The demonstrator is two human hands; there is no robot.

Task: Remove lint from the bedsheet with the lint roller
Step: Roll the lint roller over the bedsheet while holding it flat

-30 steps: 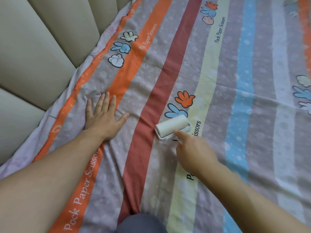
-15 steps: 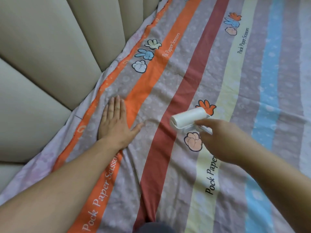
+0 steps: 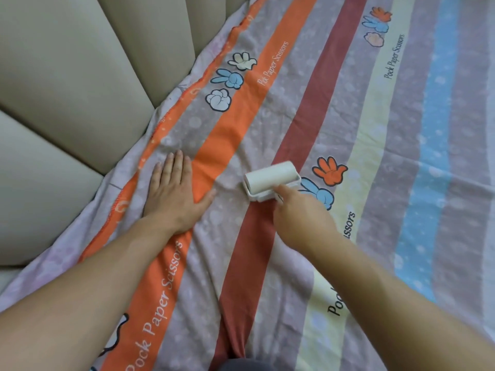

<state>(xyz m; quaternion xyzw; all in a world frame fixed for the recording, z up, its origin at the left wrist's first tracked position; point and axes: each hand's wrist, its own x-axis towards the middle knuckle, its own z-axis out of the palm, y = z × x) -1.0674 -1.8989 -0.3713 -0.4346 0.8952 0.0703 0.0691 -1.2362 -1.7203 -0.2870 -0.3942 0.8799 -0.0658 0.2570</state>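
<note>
The striped bedsheet (image 3: 388,162) in orange, red, yellow, blue and grey spreads across the bed, printed with cartoon hands and text. A white lint roller (image 3: 270,178) lies with its drum on the sheet at the red stripe. My right hand (image 3: 300,218) grips its handle from below, with the forefinger stretched along the frame; the handle itself is hidden under the hand. To the left of the roller my left hand (image 3: 174,194) presses flat on the sheet over the orange stripe, fingers straight and together.
A padded beige headboard (image 3: 67,89) runs along the left edge of the bed, and the sheet's edge tucks against it. Wrinkles fan out in the sheet below my left hand. A dark grey patch of clothing (image 3: 241,365) shows at the bottom edge.
The roller has moved left from the yellow stripe and printed hands onto the red stripe, closer to my left hand. My left hand stays flat on the sheet.
</note>
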